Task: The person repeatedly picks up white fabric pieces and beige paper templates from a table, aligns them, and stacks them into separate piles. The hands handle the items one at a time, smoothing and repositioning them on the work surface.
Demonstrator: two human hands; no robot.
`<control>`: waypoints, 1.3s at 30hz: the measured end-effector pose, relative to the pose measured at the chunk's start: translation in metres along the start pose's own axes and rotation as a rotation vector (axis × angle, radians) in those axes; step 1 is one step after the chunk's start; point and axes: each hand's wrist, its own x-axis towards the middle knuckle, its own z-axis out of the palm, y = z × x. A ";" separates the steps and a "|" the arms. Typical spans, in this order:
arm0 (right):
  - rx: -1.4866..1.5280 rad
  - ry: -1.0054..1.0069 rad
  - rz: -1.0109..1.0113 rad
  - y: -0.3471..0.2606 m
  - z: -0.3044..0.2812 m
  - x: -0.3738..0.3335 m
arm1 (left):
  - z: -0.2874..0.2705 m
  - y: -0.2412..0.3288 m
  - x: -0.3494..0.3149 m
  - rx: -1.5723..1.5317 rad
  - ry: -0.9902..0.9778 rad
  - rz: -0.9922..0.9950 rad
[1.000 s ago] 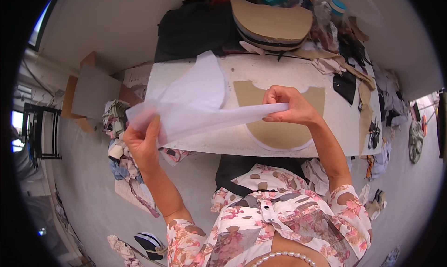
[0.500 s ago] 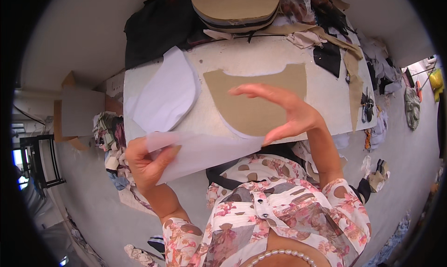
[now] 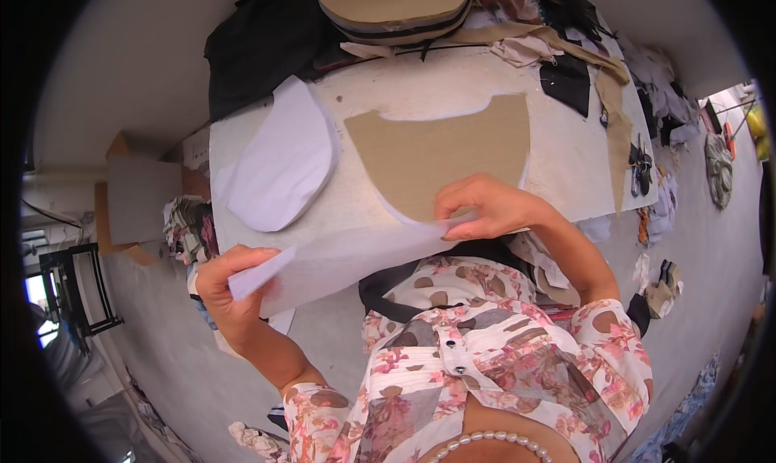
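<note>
The left hand [image 3: 234, 285] pinches one end of a thin white sheet [image 3: 347, 261], and the right hand [image 3: 489, 207] pinches the other end, so each grip holds on to it. The sheet is by the near edge of the worktop [image 3: 566, 172]. A big tan piece [image 3: 444, 152] lies there, with a white piece [image 3: 283, 160] on its left.

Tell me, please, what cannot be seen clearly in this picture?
In the head view:
Left hand: partly hidden by the sheet.
Tan piece: lower edge partly behind the right hand.
Stack: cut off by the upper picture edge.
Dark items at right on table: too small to identify.
</note>
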 end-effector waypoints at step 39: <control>-0.294 1.101 0.428 0.099 -0.060 -0.072 | 0.154 -0.173 0.077 0.453 0.314 -0.329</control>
